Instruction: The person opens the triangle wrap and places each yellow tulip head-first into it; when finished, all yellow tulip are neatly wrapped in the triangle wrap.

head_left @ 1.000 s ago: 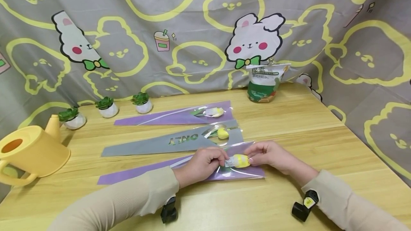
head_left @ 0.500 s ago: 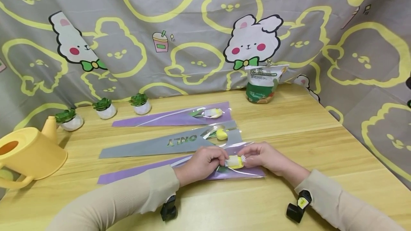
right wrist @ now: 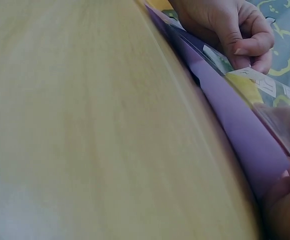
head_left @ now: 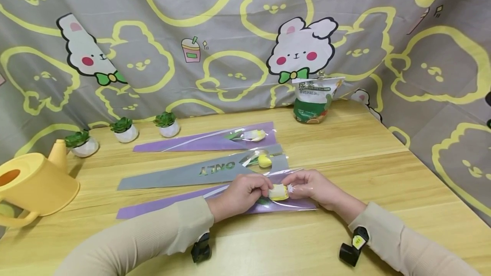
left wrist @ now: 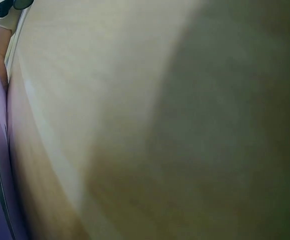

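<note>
In the head view both hands work at a yellow tulip [head_left: 278, 192] lying over the top of the nearest purple flower sleeve [head_left: 161, 204]. My left hand [head_left: 241, 195] pinches a white printed label [right wrist: 257, 80] by the flower head, thumb and curled forefinger together. From the other side, my right hand [head_left: 312, 188] pinches clear film bearing a white crown-like print [head_left: 290, 188], close to the petals. In the right wrist view the sleeve's purple edge runs between the hands. The left wrist view shows mostly blurred tabletop [left wrist: 85, 100].
Behind lie a grey sleeve [head_left: 172, 171] reading ONLY and another purple sleeve [head_left: 184, 140], each holding a tulip. A yellow watering can [head_left: 34, 184] stands left. Potted succulents [head_left: 166, 125] line the back, with a green-white bag [head_left: 314, 99] at back right.
My right hand has shifted slightly left towards my left hand, and the white crown-like print now shows at its fingertips. My left hand stays in nearly the same place.
</note>
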The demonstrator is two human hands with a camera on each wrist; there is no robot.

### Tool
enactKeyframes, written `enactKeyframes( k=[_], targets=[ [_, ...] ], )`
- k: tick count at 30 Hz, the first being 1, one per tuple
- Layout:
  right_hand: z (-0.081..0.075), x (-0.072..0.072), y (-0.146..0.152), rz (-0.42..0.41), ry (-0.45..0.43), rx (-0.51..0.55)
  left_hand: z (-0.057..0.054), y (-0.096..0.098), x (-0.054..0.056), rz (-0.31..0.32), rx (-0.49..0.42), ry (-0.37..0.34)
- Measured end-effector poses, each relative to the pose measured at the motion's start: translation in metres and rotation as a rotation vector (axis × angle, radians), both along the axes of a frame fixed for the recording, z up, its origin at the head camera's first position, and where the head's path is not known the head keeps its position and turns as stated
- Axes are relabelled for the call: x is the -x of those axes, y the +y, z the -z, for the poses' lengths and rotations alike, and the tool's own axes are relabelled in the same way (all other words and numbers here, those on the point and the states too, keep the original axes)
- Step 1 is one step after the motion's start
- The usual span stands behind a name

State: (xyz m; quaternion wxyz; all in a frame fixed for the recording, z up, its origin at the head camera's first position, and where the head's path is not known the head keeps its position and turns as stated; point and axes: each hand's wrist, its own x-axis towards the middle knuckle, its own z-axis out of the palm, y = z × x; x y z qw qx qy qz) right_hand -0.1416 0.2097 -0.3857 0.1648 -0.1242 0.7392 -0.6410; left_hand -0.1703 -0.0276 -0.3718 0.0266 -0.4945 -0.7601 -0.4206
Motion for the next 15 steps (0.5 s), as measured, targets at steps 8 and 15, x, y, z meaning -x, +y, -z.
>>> enactKeyframes(
  k=[8,15],
  targets=[
    [-0.0002,0.0012,-0.0046,0.038,0.006,-0.058,0.0005,0.0017,0.0003,-0.012,-0.019,0.012],
    [-0.0055,-0.0005,-0.0095,0.073,0.019,-0.144,0.0026,0.0024,0.0007,-0.012,-0.029,0.000]
  ],
)
